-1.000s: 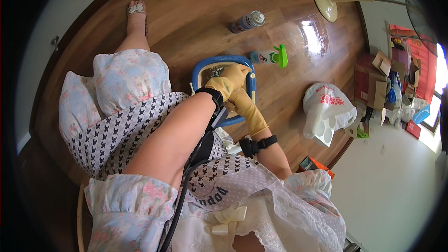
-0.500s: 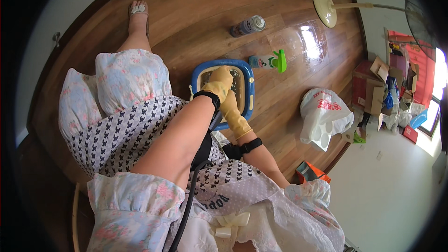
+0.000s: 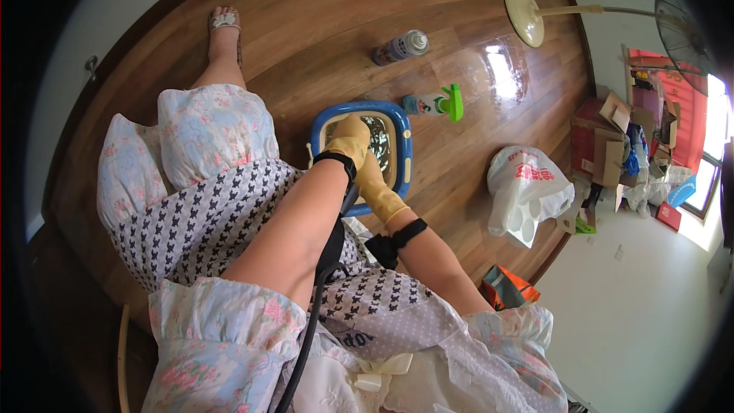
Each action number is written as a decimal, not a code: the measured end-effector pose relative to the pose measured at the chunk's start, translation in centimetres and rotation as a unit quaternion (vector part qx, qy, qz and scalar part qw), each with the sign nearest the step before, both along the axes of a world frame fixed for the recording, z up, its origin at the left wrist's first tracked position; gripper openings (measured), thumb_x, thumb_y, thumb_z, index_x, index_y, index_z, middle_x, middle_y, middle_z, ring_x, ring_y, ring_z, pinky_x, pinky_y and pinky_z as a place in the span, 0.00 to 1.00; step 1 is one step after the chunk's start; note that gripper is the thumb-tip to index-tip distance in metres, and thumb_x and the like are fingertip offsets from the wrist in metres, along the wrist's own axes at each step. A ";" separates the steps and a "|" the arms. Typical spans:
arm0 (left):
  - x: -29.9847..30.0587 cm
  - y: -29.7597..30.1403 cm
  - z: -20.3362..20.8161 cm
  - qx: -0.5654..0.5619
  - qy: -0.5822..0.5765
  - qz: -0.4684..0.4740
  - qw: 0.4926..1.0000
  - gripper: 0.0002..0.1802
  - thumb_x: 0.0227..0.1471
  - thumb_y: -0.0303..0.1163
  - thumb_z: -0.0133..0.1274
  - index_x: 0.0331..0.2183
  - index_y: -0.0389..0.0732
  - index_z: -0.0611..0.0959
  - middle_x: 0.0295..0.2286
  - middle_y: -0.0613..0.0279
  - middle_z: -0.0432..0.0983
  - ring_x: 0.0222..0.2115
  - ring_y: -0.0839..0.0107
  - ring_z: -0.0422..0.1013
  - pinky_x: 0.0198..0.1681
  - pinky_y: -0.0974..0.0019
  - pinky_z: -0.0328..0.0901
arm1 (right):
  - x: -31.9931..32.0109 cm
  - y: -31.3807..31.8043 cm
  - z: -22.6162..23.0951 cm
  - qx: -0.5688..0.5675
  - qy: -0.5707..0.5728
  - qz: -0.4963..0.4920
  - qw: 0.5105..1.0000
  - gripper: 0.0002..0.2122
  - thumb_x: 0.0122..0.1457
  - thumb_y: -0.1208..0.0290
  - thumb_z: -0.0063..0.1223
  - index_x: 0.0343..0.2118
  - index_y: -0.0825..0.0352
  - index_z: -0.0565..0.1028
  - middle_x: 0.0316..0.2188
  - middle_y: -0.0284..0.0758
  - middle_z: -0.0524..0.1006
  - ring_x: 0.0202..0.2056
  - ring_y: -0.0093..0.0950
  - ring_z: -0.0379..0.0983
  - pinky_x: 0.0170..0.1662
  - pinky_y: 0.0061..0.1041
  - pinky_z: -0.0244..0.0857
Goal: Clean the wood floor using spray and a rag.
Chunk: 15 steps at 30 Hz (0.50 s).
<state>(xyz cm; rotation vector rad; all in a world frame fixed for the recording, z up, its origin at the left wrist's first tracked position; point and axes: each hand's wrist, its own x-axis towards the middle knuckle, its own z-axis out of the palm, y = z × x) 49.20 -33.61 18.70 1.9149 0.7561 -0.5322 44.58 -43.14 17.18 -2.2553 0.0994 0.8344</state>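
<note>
Both my hands wear yellow rubber gloves and are over a blue-rimmed basin with a beige inner wall and shiny dark water in it. My left hand is rounded and closed near the basin's left side; whatever it grips is hidden. Just beside it, my right hand reaches in from the near edge, its fingers out of sight behind the left hand and inside the basin. A spray bottle with a green trigger head lies against the basin's right rim.
A spray can lies beyond the basin on the wood floor. To the right are a white plastic bag, an orange-grey bag, a standing fan's base and cardboard boxes. A wet patch shines on the floor.
My left hand has shifted slightly left and down inside the basin, baring more of the water. My right hand has drawn slightly nearer. The whole view has shifted a little.
</note>
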 end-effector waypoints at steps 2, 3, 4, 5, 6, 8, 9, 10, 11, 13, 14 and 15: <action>0.1 0.5 0.2 -0.057 0.047 -0.003 0.997 0.17 0.47 0.30 0.37 0.34 0.34 0.78 0.36 0.41 0.70 0.41 0.49 0.67 0.42 0.56 0.63 | 0.5 0.5 0.8 -0.023 0.011 0.026 0.999 0.19 0.41 0.61 0.57 0.34 0.70 0.73 0.30 0.46 0.75 0.36 0.42 0.72 0.37 0.33 0.65; 0.0 0.6 -0.7 -0.060 0.047 -0.001 0.997 0.17 0.47 0.30 0.37 0.34 0.34 0.78 0.36 0.41 0.70 0.41 0.49 0.67 0.42 0.56 0.63 | 0.6 0.9 1.2 -0.047 0.026 0.053 0.997 0.19 0.41 0.61 0.57 0.33 0.69 0.73 0.30 0.46 0.75 0.36 0.42 0.72 0.37 0.33 0.65; -0.1 0.6 -1.6 -0.029 0.046 0.003 0.999 0.17 0.48 0.30 0.37 0.34 0.34 0.78 0.35 0.42 0.71 0.39 0.50 0.68 0.41 0.57 0.64 | 0.7 1.4 1.8 -0.049 0.025 0.054 0.997 0.19 0.41 0.61 0.57 0.33 0.69 0.73 0.30 0.46 0.75 0.36 0.42 0.72 0.37 0.33 0.65; -0.3 0.8 -1.6 0.004 0.046 0.009 0.999 0.16 0.49 0.31 0.37 0.34 0.35 0.78 0.33 0.42 0.73 0.38 0.51 0.69 0.39 0.57 0.64 | 0.7 2.0 2.7 -0.079 0.027 0.073 0.994 0.18 0.41 0.60 0.57 0.33 0.68 0.74 0.30 0.46 0.75 0.36 0.42 0.71 0.37 0.33 0.65; -0.4 1.2 -1.6 0.005 0.045 0.009 0.999 0.16 0.49 0.31 0.37 0.34 0.35 0.78 0.33 0.42 0.73 0.38 0.51 0.69 0.39 0.57 0.64 | 0.8 2.4 3.2 -0.108 0.027 0.091 0.990 0.18 0.41 0.60 0.57 0.33 0.67 0.74 0.30 0.46 0.75 0.36 0.42 0.71 0.37 0.33 0.65; -0.5 1.8 -0.7 0.046 0.028 -0.062 0.997 0.15 0.48 0.30 0.38 0.33 0.35 0.79 0.33 0.42 0.73 0.37 0.50 0.69 0.39 0.57 0.65 | 1.3 2.7 3.3 -0.115 0.026 0.099 0.988 0.17 0.41 0.60 0.56 0.32 0.67 0.75 0.30 0.46 0.75 0.36 0.42 0.71 0.37 0.33 0.65; -0.2 1.7 -0.3 0.048 0.021 -0.068 0.996 0.15 0.48 0.30 0.38 0.33 0.35 0.79 0.33 0.42 0.73 0.37 0.50 0.69 0.39 0.57 0.65 | 1.7 2.6 3.4 -0.123 0.025 0.105 0.986 0.17 0.41 0.59 0.56 0.31 0.67 0.75 0.30 0.46 0.75 0.36 0.42 0.71 0.38 0.34 0.65; 0.5 1.1 -0.3 0.029 0.005 -0.066 0.997 0.15 0.48 0.30 0.38 0.32 0.35 0.79 0.33 0.42 0.72 0.37 0.50 0.69 0.39 0.57 0.65 | 2.2 1.8 3.0 -0.096 0.019 0.100 0.990 0.17 0.41 0.59 0.56 0.30 0.67 0.75 0.30 0.45 0.75 0.35 0.42 0.72 0.37 0.34 0.65; 1.3 0.5 0.0 0.011 -0.012 -0.068 0.998 0.16 0.48 0.31 0.38 0.31 0.35 0.79 0.32 0.41 0.72 0.37 0.50 0.69 0.39 0.57 0.65 | 2.6 0.5 2.7 -0.059 -0.054 0.190 0.979 0.16 0.40 0.59 0.57 0.30 0.66 0.76 0.29 0.44 0.76 0.34 0.42 0.72 0.37 0.33 0.65; 1.6 1.4 -0.2 0.038 -0.042 -0.190 0.980 0.19 0.49 0.38 0.38 0.33 0.35 0.78 0.33 0.44 0.72 0.36 0.51 0.69 0.39 0.55 0.64 | 3.1 0.9 2.7 -0.094 -0.051 0.335 0.936 0.16 0.41 0.61 0.55 0.32 0.64 0.75 0.30 0.42 0.76 0.34 0.39 0.72 0.38 0.32 0.65; 1.5 0.5 1.0 -0.020 -0.080 -0.188 0.979 0.20 0.48 0.41 0.41 0.36 0.36 0.77 0.35 0.46 0.72 0.38 0.52 0.68 0.41 0.57 0.63 | 3.0 -1.5 0.9 -0.035 -0.086 0.262 0.961 0.13 0.41 0.64 0.56 0.32 0.62 0.75 0.31 0.39 0.76 0.34 0.37 0.71 0.36 0.30 0.65; 1.4 -0.6 1.5 -0.037 -0.106 -0.165 0.980 0.22 0.47 0.45 0.43 0.38 0.39 0.76 0.37 0.49 0.72 0.41 0.53 0.67 0.44 0.59 0.62 | 2.6 -3.0 -0.6 0.027 -0.131 0.189 0.973 0.12 0.40 0.68 0.56 0.31 0.60 0.75 0.31 0.36 0.76 0.34 0.36 0.71 0.35 0.28 0.65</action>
